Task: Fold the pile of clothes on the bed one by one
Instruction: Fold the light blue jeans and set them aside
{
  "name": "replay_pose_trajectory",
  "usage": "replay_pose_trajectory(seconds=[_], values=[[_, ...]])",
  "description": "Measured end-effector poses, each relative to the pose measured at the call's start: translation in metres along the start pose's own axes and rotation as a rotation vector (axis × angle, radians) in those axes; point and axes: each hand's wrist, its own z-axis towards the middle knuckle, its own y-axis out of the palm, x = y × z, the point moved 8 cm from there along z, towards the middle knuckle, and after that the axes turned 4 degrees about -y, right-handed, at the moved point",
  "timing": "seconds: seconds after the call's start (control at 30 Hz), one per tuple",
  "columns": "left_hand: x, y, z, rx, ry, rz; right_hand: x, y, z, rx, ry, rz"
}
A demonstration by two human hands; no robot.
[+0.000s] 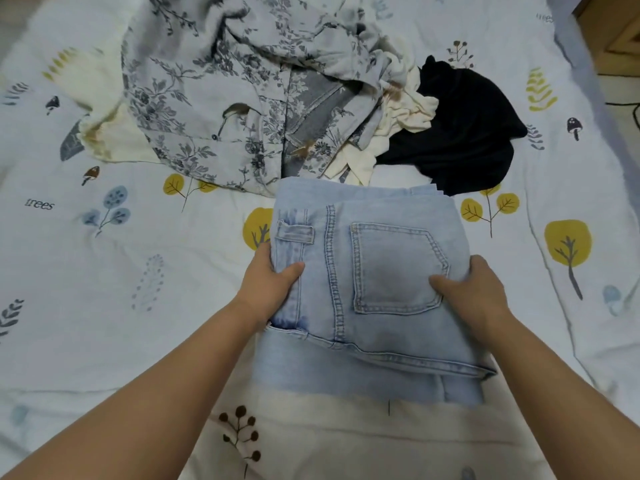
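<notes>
The light blue jeans (374, 271), already folded into a compact stack, are gripped at their sides by the left hand (268, 282) and the right hand (471, 292), near the middle of the bed (104, 271). Towards the far edge, a floral garment (214, 98), a cream piece (398, 116) and a black garment (460, 133) are left unfolded; how many more are buried there cannot be told, so most of the task is judged outstanding
</notes>
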Motion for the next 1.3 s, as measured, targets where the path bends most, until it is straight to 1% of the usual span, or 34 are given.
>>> replay_pose_trajectory(seconds=[0.13, 0.23, 0.4, 0.5, 0.67, 0.83, 0.93, 1.03, 1.3], values=[[0.009, -0.014, -0.014, -0.034, 0.022, -0.038, -0.031, -0.007, -0.027, 0.058, -0.126, 0.054], [0.013, -0.039, -0.024, -0.032, 0.033, -0.006, -0.056, -0.008, -0.052, 0.081, -0.185, 0.063], [0.025, -0.092, -0.042, 0.014, 0.022, -0.004, -0.104, -0.002, -0.087, 0.095, -0.251, 0.046], [0.031, -0.124, -0.054, 0.059, 0.013, -0.026, -0.136, 0.005, -0.1, 0.065, -0.3, 0.047], [0.034, -0.178, -0.075, 0.173, -0.021, -0.098, -0.195, 0.022, -0.111, -0.018, -0.402, 0.012], [0.024, -0.234, -0.098, 0.342, -0.073, -0.149, -0.26, 0.051, -0.124, -0.141, -0.56, -0.067], [0.012, -0.265, -0.112, 0.447, -0.107, -0.219, -0.298, 0.074, -0.133, -0.209, -0.652, -0.105], [-0.003, -0.298, -0.125, 0.559, -0.133, -0.269, -0.334, 0.107, -0.145, -0.273, -0.749, -0.169], [-0.056, -0.38, -0.139, 0.753, -0.201, -0.406, -0.419, 0.211, -0.181, -0.414, -0.916, -0.285]])
